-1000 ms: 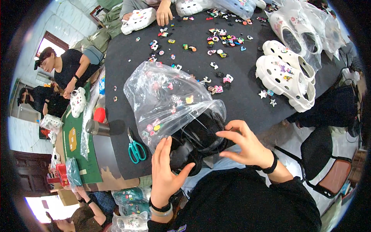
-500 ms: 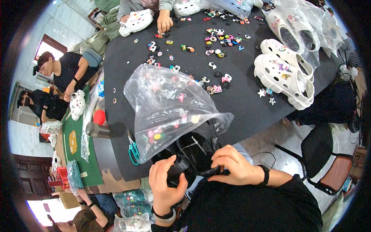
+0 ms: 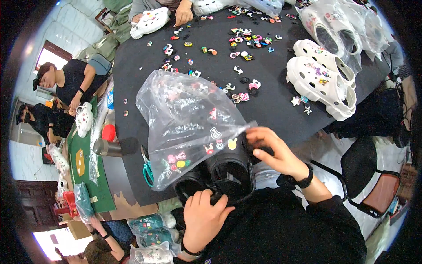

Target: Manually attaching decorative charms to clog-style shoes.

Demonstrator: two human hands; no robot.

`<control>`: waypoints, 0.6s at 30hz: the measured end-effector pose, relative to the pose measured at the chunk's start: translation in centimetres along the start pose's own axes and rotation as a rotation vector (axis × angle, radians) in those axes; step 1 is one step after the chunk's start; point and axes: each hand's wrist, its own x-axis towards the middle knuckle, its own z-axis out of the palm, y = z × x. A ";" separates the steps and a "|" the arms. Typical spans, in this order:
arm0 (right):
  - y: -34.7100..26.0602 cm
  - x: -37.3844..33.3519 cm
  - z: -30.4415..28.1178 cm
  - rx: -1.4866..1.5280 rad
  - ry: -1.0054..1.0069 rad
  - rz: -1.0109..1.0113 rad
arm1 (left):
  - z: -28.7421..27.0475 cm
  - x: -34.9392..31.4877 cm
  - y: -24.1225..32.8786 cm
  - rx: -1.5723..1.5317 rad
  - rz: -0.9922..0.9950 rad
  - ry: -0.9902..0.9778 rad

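Note:
A pair of black clogs (image 3: pixel 233 176) lies at the table's near edge, toes pushed under a clear plastic bag (image 3: pixel 176 110). Colourful charms show through the plastic over the toes. My left hand (image 3: pixel 204 218) is closed round the heel end of the clogs, fingers curled over the rim. At the bag's right edge, beside the right clog, is my right hand (image 3: pixel 277 152). Its fingers reach out to the plastic, slightly blurred, and the thumb stands apart from them. Teal-handled scissors (image 3: pixel 147 171) lie left of the bag.
Loose shoe charms (image 3: pixel 250 39) are scattered across the black table (image 3: pixel 158 53). White clogs (image 3: pixel 323 81) stand at the right, with bagged clogs (image 3: pixel 334 33) behind them. Across the table another person's hand (image 3: pixel 183 14) rests near a white clog (image 3: pixel 150 22). A metal tumbler (image 3: pixel 107 148) lies left; a chair (image 3: pixel 360 167) stands right.
The black clogs have turned flatter, openings now facing me, with the bag over their toes. My right hand has moved from the clogs up to the bag's edge; my left has shifted lower.

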 end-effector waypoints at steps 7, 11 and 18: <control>1.2 4.1 -0.5 0.087 -0.059 0.037 | 0.0 -2.0 -3.0 -0.200 0.074 0.281; 2.5 6.1 0.9 0.085 -0.127 -0.029 | -2.2 -4.7 -5.7 -0.363 0.053 0.359; 4.1 11.5 3.8 0.231 -0.049 -0.031 | -3.0 -8.5 -7.7 -0.601 -0.478 0.692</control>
